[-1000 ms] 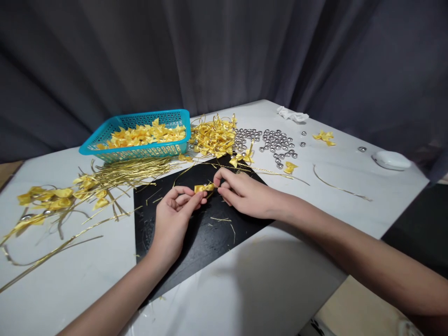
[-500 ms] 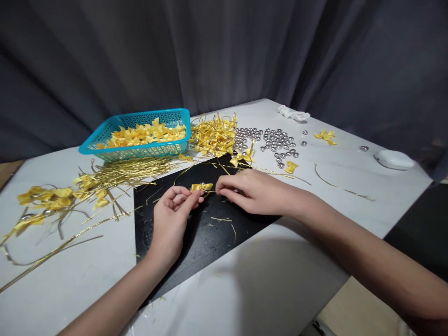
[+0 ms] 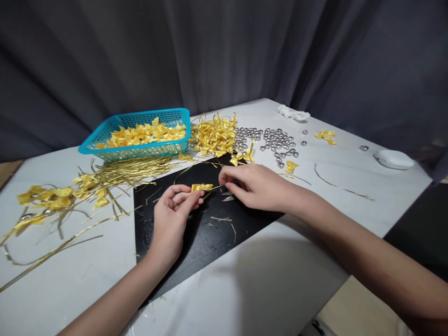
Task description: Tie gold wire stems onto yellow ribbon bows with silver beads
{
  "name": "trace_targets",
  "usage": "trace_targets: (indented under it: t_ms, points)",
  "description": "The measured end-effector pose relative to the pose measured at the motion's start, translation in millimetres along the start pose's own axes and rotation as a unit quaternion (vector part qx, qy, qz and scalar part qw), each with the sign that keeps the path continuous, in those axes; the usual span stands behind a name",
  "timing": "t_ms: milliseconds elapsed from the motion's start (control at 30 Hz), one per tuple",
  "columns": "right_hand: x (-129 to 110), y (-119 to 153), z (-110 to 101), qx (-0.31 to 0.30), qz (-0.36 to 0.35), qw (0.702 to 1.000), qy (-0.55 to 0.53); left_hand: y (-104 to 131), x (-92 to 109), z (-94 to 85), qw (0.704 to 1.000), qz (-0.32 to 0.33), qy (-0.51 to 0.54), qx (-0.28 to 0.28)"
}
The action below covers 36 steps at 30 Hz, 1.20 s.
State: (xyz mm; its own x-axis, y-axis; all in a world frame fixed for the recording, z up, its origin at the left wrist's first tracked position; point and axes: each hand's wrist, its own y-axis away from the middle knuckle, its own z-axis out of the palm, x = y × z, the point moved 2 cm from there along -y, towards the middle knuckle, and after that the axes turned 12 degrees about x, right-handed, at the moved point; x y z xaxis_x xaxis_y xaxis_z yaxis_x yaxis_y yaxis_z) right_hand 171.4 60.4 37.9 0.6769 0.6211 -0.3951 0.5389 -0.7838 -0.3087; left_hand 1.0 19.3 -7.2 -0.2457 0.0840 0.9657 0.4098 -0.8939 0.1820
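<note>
My left hand (image 3: 174, 214) pinches a small yellow ribbon bow (image 3: 201, 187) between thumb and fingers, just above a black mat (image 3: 210, 233). My right hand (image 3: 257, 186) is to the right of the bow, its fingertips closed on a thin gold wire (image 3: 214, 189) that runs from the bow. Short gold wire scraps (image 3: 224, 219) lie on the mat under the hands.
A teal basket (image 3: 136, 149) of yellow bows stands at the back left. Gold wires (image 3: 122, 172) and loose bows (image 3: 49, 198) spread over the left. A bow pile (image 3: 213, 135), silver beads (image 3: 276, 140), a white dish (image 3: 394, 159) and a crumpled tissue (image 3: 293, 113) lie behind.
My right hand has shifted to the right and away from the bow, drawing the gold wire out. My left hand has kept the bow almost in place.
</note>
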Motion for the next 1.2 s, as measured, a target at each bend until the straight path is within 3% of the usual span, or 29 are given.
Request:
trace_targets:
  t_ms: [133,200,333,500,767,1000,1200]
  points:
    - [5,-2,-2,0.038,-0.007,0.999,0.003,0,0,0.7,1.0,0.003,-0.003,-0.014]
    - [5,-2,2,0.064,0.007,0.997,-0.044,0,0,1.0,1.0,0.001,-0.004,-0.027]
    - [-3,0,17,0.058,0.05,0.984,-0.162,0,-1,0.7,0.999,-0.006,0.003,-0.04]
    - [-7,2,22,0.156,0.054,0.969,-0.184,0,0,-0.1,0.999,0.0,0.013,-0.036]
    - [-10,3,35,0.107,0.028,0.977,-0.184,1,1,0.2,0.999,-0.009,0.01,-0.048]
    - [-8,2,27,0.075,0.036,0.982,-0.167,0,0,-1.3,1.0,-0.003,0.018,-0.017]
    - [-2,2,29,0.062,0.118,0.981,-0.143,0,0,-0.6,1.0,-0.003,0.02,-0.015]
